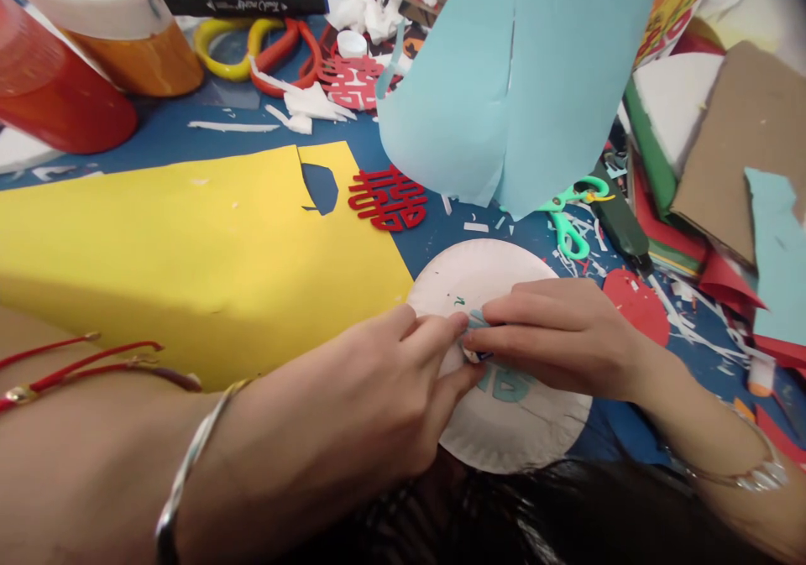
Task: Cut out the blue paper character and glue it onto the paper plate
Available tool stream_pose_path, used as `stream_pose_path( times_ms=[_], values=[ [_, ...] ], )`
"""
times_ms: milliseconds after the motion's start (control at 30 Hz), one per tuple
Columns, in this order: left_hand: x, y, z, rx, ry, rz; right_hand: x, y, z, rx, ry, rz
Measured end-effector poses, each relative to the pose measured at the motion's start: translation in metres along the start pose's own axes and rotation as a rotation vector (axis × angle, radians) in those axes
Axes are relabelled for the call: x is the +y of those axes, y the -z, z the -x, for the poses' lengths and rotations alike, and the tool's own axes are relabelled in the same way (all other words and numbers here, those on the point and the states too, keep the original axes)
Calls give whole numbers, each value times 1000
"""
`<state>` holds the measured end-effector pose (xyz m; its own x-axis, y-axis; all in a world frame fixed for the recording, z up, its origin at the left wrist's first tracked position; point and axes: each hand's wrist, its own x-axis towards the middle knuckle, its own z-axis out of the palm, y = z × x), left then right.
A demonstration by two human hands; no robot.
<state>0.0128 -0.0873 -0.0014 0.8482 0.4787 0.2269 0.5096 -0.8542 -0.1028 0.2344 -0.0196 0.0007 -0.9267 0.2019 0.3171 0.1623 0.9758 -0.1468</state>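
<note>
A white paper plate point(516, 431) with a crimped rim lies in front of me. Light blue cut-out pieces point(509, 386) sit on its face, near a small green mark point(459, 301). My left hand point(403, 372) reaches over the plate from the left, fingers pinched together. From the other side my right hand point(560, 338) meets it, its fingers closed too. Between the fingertips shows a small white and dark blue object point(477, 355), mostly covered, so its kind is unclear. A light blue paper bit point(477, 318) shows by the right fingertips.
Yellow paper point(207, 271) with a red paper cut-out point(389, 199) at its edge lies left. Behind stand light blue paper point(504, 70) and two bottles, one red point(63, 103), one orange point(138, 61). Green-handled scissors point(572, 238), a dark cutter point(623, 221) and a red disc point(635, 306) lie right.
</note>
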Motion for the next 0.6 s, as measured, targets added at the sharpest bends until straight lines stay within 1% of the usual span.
stream_pose_path(
  times_ms=[267, 433, 533, 600],
  values=[
    [1, 3, 1, -19, 1, 7, -1, 0, 0, 1, -6, 5],
    [0, 4, 1, -56, -31, -10, -1, -1, 0, 25, -23, -1],
    [0, 6, 1, -53, -22, -3, 0, 0, 2, 66, -62, -27],
    [0, 7, 1, -52, -21, 7, 1, 1, 4, 60, -86, -44]
  ],
)
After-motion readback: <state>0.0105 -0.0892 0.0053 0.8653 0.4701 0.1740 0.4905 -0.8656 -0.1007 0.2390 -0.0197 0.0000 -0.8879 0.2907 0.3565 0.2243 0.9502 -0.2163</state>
